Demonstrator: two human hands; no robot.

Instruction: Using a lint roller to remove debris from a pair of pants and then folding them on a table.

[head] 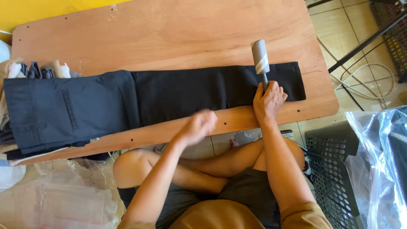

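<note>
Meanwhile, right hand (268, 101) grips a lint roller (260, 59) over black trousers (169, 97); left hand (198, 126), blurred, grasp unclear, hovers at the table edge (229, 121).

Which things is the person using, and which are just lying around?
In use: lint roller in the right hand, black trousers, wooden board, left hand.
Lying about: clothes pile, plastic bags, black crate, cables.

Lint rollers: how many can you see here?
1. The lint roller is gripped by its handle in the right hand, over the black trousers. Others may be hidden.
</note>
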